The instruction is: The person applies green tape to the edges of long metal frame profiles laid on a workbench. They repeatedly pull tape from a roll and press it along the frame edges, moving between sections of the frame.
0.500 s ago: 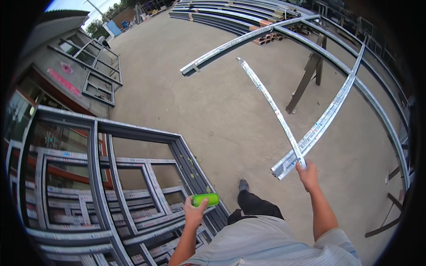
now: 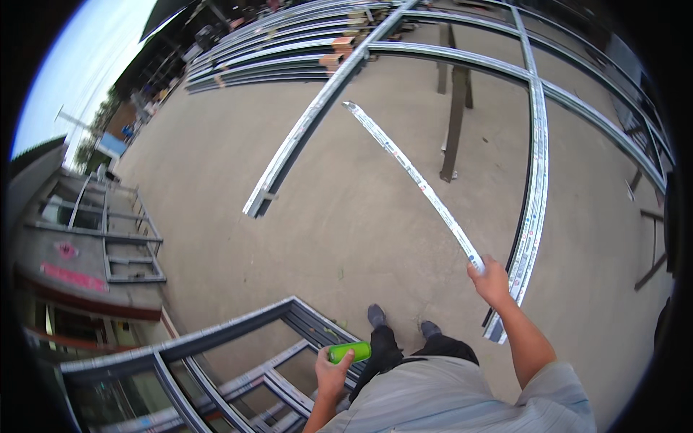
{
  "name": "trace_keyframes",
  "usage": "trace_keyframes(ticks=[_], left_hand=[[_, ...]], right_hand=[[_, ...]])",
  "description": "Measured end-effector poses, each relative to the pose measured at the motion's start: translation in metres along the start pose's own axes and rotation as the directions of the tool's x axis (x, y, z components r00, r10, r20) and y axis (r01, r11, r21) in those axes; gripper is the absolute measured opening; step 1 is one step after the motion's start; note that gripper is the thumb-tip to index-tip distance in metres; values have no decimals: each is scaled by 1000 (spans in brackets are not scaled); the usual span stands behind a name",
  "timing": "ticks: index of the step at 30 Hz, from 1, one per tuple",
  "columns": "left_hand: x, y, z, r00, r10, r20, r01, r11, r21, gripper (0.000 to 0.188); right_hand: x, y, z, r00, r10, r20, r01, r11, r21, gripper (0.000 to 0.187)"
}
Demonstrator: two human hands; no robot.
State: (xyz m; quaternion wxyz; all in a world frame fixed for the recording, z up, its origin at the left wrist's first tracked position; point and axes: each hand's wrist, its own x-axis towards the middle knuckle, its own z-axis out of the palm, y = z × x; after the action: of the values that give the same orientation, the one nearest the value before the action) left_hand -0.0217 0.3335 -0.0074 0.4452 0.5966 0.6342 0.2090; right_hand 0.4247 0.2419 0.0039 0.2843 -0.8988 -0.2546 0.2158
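Observation:
My right hand grips the near end of a long, thin metal profile strip wrapped in printed whitish film. The strip slants away to the far left, its other end in the air near a large metal frame. A long rail of that frame runs just right of my right hand. Low on the left, my left hand is closed around a bright green cylinder that looks like a can. Below it lie stacked grey window frames.
A dark trestle leg stands under the large frame. Long profiles are piled at the back, with orange-brown ends. More frames lean by a wall at the far left. My shoes stand on the concrete floor.
My view has turned right, so the large frame and its rail appear closer in front. The strip no longer crosses the rail in view; it now lies left of it. Both hands keep their holds.

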Motion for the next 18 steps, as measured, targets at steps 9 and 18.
trace_keyframes(ticks=[9,18], left_hand=[[222,80,-28,926,186,328,-217,974,59,50],[348,134,-16,897,252,362,-271,963,1,45]], right_hand=[[37,-75,67,965,142,-222,-134,990,53,39],[124,-123,99,940,229,-254,-212,973,91,40]])
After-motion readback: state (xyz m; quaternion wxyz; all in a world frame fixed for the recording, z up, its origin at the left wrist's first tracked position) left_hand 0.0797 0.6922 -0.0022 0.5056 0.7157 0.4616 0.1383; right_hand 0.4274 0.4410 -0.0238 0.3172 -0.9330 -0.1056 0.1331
